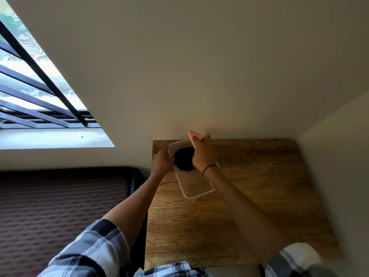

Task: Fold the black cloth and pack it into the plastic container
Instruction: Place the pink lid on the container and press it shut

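Two hands work at the far-left corner of the wooden table [249, 196], both at the plastic container [196, 186]. Container is clear, rectangular, lies at a slant w/ its near end toward centre of table and far end close to the wall [179, 66]. Black cloth [184, 158] is already inside, bunched in the far half; near half looks bare. Cloth reads as a dark mound, not a flat stack, fold quality cannot be judged (too small, part hidden). Left hand [162, 160] is at the container's left rim, fingers curled, apparently gripping the rim or the cloth edge; which one, cannot tell. Right hand [202, 154] is over the far-right part of container, partly covering cloth, fingers raised toward the wall; appears to press or tuck, but whether it is clamped on anything cannot be told. Hands are apart, cloth between them. Risks, as judged: (1) cloth is soft and springy, so if pressure comes off it may puff up above the rim; (2) container is light and sits near table's left edge, a sideways push by right hand w/o left-hand bracing could slide it off toward the floor [60, 196]; (3) uneven tuck leaves a corner hanging over the rim. No lid seen.
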